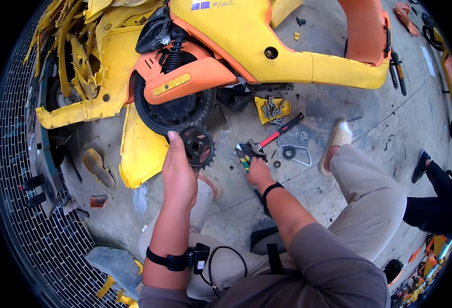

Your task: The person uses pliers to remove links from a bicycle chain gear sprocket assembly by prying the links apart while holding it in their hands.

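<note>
My left hand (179,177) is raised, thumb up, and grips the edge of a black toothed chainring (198,147) with a hole in its middle. Low by the ground, my right hand (259,173) has its fingers closed at a tool with green and yellow handles (245,163); its working end is hard to make out. Right beside these fingers, a hammer (281,132) with a red and black handle rests its head near a dark flat piece. A loose chain (303,155) and a small dark ring (277,164) lie to the right.
A yellow and orange scooter (282,56) stands ahead, its black wheel (177,110) just beyond the chainring. Yellow panels (113,66) pile up at far left. A yellow tray-like part (272,109) holds another chain. Another person's dark-clothed leg (431,205) is at right.
</note>
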Available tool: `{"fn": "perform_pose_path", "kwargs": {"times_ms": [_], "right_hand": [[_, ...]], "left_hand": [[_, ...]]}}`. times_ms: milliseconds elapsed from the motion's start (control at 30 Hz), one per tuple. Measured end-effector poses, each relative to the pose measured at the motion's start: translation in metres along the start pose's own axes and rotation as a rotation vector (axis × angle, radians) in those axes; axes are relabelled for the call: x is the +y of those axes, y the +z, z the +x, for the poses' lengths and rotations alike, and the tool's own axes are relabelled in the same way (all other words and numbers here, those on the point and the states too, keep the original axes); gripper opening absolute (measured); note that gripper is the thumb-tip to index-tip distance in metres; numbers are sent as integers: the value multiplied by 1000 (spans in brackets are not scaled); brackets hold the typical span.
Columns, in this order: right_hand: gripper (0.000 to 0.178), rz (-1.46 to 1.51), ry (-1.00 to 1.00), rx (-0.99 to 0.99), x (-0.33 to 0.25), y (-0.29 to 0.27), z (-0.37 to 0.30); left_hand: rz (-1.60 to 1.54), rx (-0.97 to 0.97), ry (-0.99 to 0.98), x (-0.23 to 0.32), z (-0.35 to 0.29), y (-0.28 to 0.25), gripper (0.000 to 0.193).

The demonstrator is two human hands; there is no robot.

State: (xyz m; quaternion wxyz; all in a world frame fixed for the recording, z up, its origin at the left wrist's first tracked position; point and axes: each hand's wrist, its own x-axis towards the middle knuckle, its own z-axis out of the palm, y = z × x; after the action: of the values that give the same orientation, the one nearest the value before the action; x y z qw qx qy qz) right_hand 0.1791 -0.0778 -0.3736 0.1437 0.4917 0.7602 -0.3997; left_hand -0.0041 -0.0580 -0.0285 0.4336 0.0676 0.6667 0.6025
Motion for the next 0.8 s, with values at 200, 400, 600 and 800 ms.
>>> {"fn": "perform_pose_path", "kwargs": {"times_ms": [200, 400, 600, 800], "right_hand": [[61, -19, 49, 24, 15, 15, -2], [49, 120, -52, 103, 28, -3, -6], [35, -112, -187, 546, 42, -49, 33], [29, -488, -368, 350, 65, -79, 63]], "left_hand": [[32, 28, 2, -2, 0, -7, 66], [6, 39, -44, 0, -2, -6, 64], [-13, 17, -77, 5, -6, -5, 65], [-149, 16, -181, 7, -3, -7, 67]]}}
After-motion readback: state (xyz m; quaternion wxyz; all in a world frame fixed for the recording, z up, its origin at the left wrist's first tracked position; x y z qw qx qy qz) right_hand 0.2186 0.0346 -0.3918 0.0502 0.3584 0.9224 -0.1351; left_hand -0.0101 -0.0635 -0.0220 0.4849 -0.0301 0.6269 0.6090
